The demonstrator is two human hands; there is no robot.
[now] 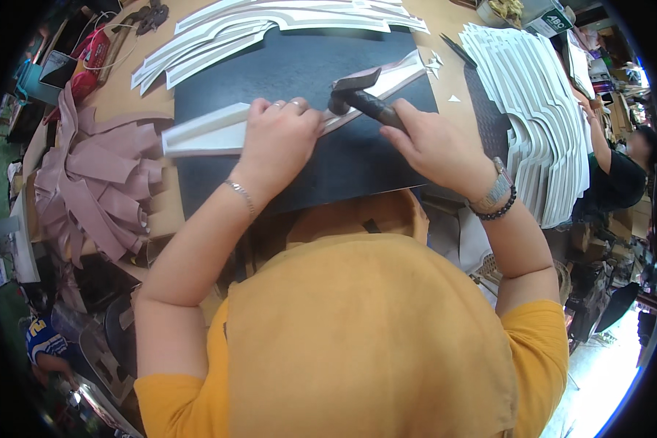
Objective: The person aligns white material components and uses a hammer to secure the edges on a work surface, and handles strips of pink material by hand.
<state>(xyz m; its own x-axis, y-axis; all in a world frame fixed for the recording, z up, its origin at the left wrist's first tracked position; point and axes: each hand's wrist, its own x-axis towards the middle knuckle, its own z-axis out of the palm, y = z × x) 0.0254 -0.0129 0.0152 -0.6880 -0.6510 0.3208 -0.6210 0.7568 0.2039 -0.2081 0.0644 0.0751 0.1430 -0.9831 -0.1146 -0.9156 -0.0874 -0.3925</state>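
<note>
A cobbler-style hammer (372, 104) with a dark head and handle is gripped in my right hand (445, 146). Its head rests on or just over a long, curved white piece with mauve edging (208, 130), which looks like backed leather. My left hand (281, 139) is closed over the middle of that piece, fingers together, close beside the hammer head. Under both hands lies a dark, flat work board (270, 182). The part of the piece beneath my left fingers is hidden.
Similar white pieces (270, 33) lie stacked at the board's far edge. A bigger fanned stack of white pieces (536, 124) stands at the right. Mauve strips (98, 175) heap at the left. White scraps (435, 64) lie near the board. Another person (624, 171) is at the far right.
</note>
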